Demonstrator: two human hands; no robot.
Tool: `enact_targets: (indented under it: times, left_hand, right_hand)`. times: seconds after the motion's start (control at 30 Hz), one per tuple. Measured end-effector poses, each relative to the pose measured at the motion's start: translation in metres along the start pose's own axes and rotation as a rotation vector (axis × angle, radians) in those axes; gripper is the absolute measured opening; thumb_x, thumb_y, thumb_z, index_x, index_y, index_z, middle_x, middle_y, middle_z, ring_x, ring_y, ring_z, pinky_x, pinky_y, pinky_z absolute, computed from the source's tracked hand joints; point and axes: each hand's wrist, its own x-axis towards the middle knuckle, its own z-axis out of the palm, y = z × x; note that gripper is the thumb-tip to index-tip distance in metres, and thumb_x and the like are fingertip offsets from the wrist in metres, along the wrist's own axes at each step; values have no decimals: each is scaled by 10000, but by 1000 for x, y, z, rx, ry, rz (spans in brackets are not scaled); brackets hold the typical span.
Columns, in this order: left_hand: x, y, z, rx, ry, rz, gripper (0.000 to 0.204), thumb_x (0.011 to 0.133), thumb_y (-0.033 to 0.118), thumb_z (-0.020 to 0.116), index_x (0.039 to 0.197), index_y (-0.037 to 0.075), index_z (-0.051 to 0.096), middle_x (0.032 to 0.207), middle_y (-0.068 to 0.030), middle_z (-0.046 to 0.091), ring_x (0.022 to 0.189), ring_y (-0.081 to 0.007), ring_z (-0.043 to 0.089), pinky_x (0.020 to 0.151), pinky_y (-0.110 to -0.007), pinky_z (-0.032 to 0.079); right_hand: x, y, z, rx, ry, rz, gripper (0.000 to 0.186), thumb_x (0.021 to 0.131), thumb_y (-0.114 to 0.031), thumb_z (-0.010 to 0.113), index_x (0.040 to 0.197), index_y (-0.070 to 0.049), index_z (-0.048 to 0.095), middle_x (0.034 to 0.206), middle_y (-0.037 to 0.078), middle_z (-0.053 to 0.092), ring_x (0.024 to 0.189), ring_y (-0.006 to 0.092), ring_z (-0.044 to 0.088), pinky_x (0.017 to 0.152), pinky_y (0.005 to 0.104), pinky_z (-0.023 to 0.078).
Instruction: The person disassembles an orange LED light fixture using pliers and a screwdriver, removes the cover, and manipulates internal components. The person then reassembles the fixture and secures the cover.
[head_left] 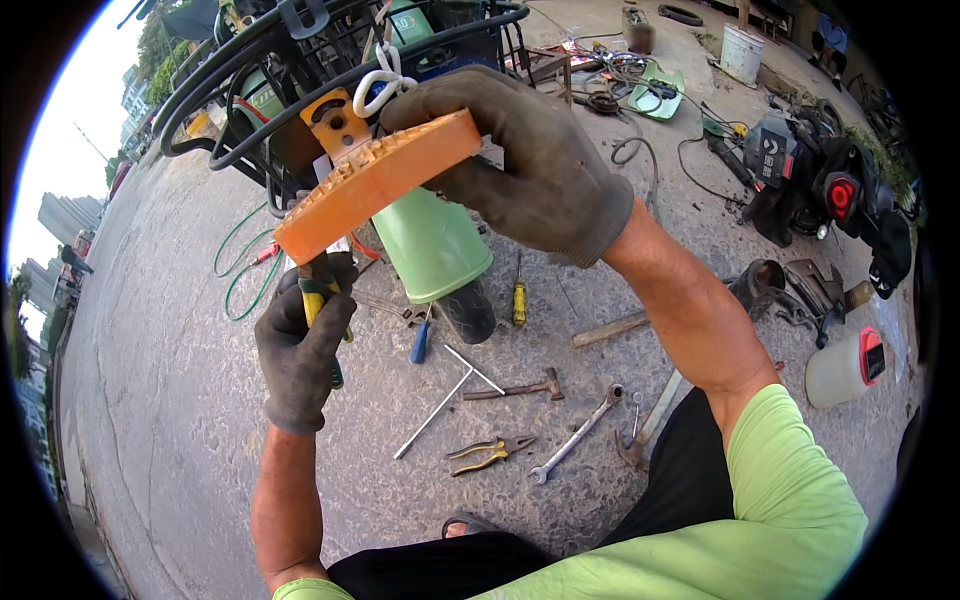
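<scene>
My right hand (525, 165), in a dark work glove, is closed on the right end of an orange bracket (375, 185). This piece is a thick bar with a rough, lumpy upper edge and a holed orange tab behind it. Below its left end my left hand (300, 345), gloved too, is wrapped round yellow-and-dark pliers (315, 300). The pliers' jaws are up against that end; their exact bite is hidden. A white cord (385, 78) is knotted near the tab. Behind the bracket a black metal rack (340, 75) sits above a light green mudguard (430, 245) and a dark tyre (467, 312).
On the concrete lie a yellow screwdriver (519, 300), a blue-handled screwdriver (421, 340), a T-handle wrench (440, 405), a hammer (515, 389), other pliers (490, 454) and a spanner (578, 435). A translucent jug (838, 372) and a motorcycle's rear (840, 195) stand to the right.
</scene>
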Motion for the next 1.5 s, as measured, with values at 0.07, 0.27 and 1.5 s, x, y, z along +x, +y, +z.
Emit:
enact_targets:
  times: [0.07, 0.27, 1.5]
  left_hand:
    - [0, -1, 0, -3, -5, 5, 361, 913, 127, 675, 1232, -41, 678, 1177, -88, 705, 1102, -190, 636, 1041, -380, 464]
    - [-1, -3, 5, -17, 1, 12, 320, 904, 105, 695, 1190, -40, 708, 1057, -49, 693, 873, -109, 599, 793, -285, 479]
    - [-84, -266, 76, 777, -1208, -83, 422, 864, 404, 708, 1019, 12, 737, 1021, -249, 696, 958, -411, 670, 861, -470, 531]
  right_hand:
    - [-1, -1, 0, 45, -3, 32, 393, 950, -210, 731, 1304, -79, 620, 1227, 107, 681, 1109, 235, 698, 926, 381, 590]
    - [-2, 0, 0, 101, 0, 52, 389, 958, -255, 726, 1293, -81, 633, 1217, 113, 675, 1110, 251, 695, 932, 396, 580]
    - [4, -4, 5, -53, 139, -35, 338, 901, -162, 765, 1194, -107, 607, 1027, 93, 660, 888, 254, 703, 783, 388, 603]
